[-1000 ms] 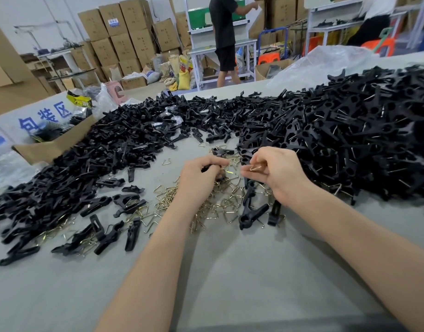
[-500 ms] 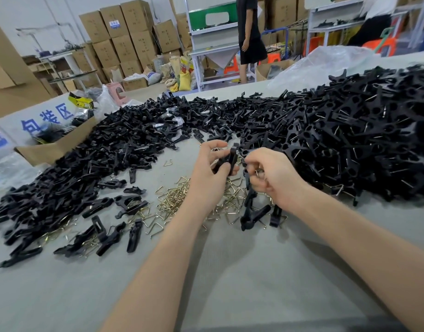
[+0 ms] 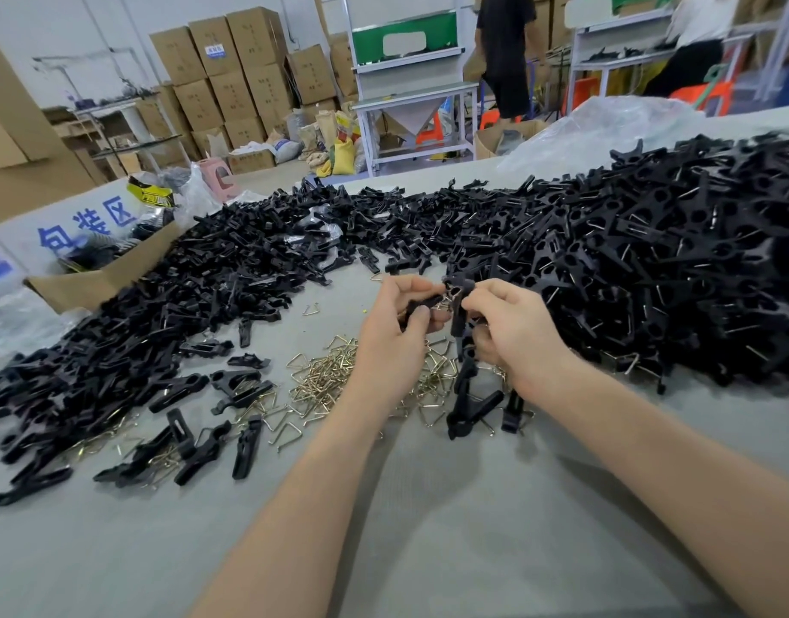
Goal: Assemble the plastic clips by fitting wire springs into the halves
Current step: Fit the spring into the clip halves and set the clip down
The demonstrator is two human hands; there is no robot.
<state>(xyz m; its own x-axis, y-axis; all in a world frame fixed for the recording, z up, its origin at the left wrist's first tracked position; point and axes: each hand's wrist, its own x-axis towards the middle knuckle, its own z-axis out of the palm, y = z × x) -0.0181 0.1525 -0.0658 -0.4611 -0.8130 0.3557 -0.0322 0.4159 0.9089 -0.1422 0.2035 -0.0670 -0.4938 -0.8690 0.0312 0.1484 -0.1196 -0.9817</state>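
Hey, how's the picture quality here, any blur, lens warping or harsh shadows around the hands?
Head view: the left hand and right hand, pinching clip halves, look sharp; the person behind is blurred; the far rack leans from the wide lens; light is soft, with faint shadows under the forearms.

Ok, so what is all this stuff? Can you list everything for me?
halves: many, black, heaped on the left of the table
clips: many, black with wire showing, heaped on the right
springs: many, brass, loose under the hands
table: one, grey, in front
open box: one, brown, at the table's left edge
bag: one, clear, behind the clips
boxes: many, brown, stacked at the back left
stool: one, pink, on the floor behind
person: one, in black, standing at the back
left half: one, black, in the left hand
right half: one, black, in the right hand
left hand: one, grips the left half
right hand: one, grips the right half
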